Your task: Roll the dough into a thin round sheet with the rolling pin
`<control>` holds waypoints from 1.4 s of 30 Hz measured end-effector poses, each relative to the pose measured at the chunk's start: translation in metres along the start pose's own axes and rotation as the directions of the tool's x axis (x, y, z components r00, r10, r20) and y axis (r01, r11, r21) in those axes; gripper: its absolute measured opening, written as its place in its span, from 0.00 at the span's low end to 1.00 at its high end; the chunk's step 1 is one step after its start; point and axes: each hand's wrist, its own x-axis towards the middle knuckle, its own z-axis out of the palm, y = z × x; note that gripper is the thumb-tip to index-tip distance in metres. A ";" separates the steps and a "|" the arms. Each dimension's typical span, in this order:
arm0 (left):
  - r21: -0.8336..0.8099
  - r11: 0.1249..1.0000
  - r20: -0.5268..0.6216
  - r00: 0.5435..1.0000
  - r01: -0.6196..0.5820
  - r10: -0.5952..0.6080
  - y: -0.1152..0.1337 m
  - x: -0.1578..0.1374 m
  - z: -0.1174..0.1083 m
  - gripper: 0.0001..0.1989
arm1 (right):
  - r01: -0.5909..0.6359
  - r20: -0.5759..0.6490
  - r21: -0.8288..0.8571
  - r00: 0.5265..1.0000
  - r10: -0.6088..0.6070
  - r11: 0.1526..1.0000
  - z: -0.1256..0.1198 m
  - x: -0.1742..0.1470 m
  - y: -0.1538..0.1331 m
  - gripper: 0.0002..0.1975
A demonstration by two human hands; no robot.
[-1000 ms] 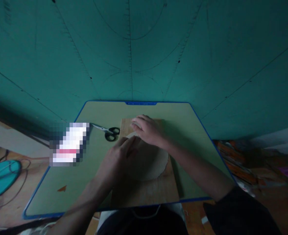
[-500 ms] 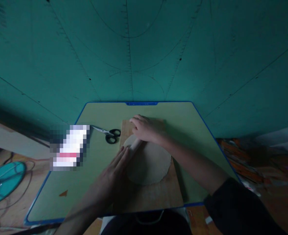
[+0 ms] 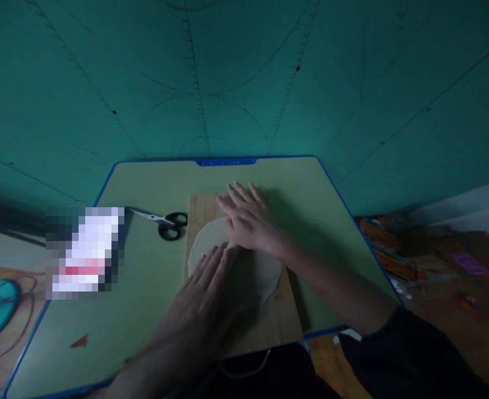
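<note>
A flat, roughly round sheet of dough [image 3: 206, 234] lies on a wooden board [image 3: 284, 321]. Only a short stretch of a pale rolling pin [image 3: 232, 252] shows between my hands; the rest is hidden under them. My left hand [image 3: 198, 293] lies flat over the near end of the pin, fingers straight and pointing forward. Over its far end, my right hand [image 3: 250, 224] rests with its palm down and its fingers spread. Left of the board lies a pair of scissors [image 3: 161, 221] with black handles, blades pointing left.
The pale green table [image 3: 148, 293] has a blue edge. A pixelated phone-like object [image 3: 84, 249] lies at its left, and a small brown scrap [image 3: 79, 342] nearer me. A green wall [image 3: 244, 111] rises behind. Cardboard [image 3: 456, 255] lies on the floor at right.
My right hand has gone from curled over the pin to palm down with fingers spread. The pin has moved back toward the middle of the dough. The view has shifted right.
</note>
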 end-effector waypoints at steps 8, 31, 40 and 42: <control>0.029 0.984 0.058 0.983 -0.178 0.176 0.051 0.013 0.003 0.40 | -0.013 -0.090 0.059 0.996 0.019 0.998 -0.002 -0.087 0.031 0.27; 0.053 0.701 0.134 0.691 0.711 -0.710 -0.018 0.043 -0.054 0.21 | 0.120 -0.645 0.512 0.707 0.289 0.851 -0.017 -0.084 0.103 0.17; -0.031 0.715 0.094 0.714 0.698 -0.693 -0.029 0.051 -0.050 0.23 | 0.107 -0.573 0.702 0.672 0.469 0.705 -0.028 -0.087 0.110 0.20; -0.046 0.715 0.080 0.716 0.697 -0.693 -0.026 0.052 -0.050 0.22 | 0.135 -0.574 0.715 0.672 0.467 0.686 -0.028 -0.088 0.108 0.20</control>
